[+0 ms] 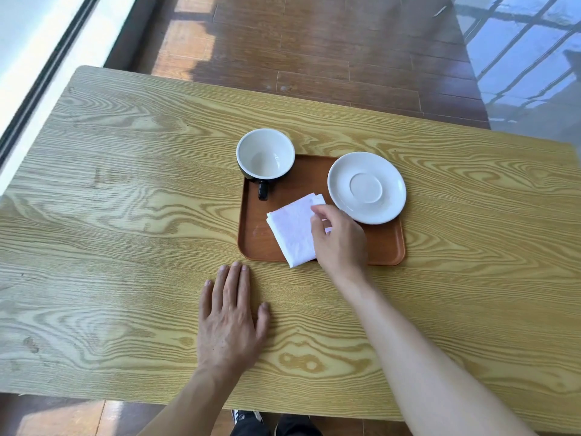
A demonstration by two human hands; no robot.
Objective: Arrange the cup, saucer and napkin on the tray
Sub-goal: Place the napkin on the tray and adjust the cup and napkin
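Note:
A brown tray (385, 243) lies on the wooden table. At its far left corner stands a cup (265, 154), black outside and white inside, with its handle pointing toward me. A white saucer (366, 187) sits at the tray's far right, overhanging the rim. A folded white napkin (294, 229) lies in the middle, its near corner over the tray's front edge. My right hand (338, 239) rests on the napkin's right side, fingertips touching its far corner. My left hand (231, 316) lies flat on the table in front of the tray's left corner, fingers apart.
The wooden table (125, 215) extends far to the left and right of the tray. Beyond its far edge is a dark wood floor (314, 51). A window frame runs along the left side.

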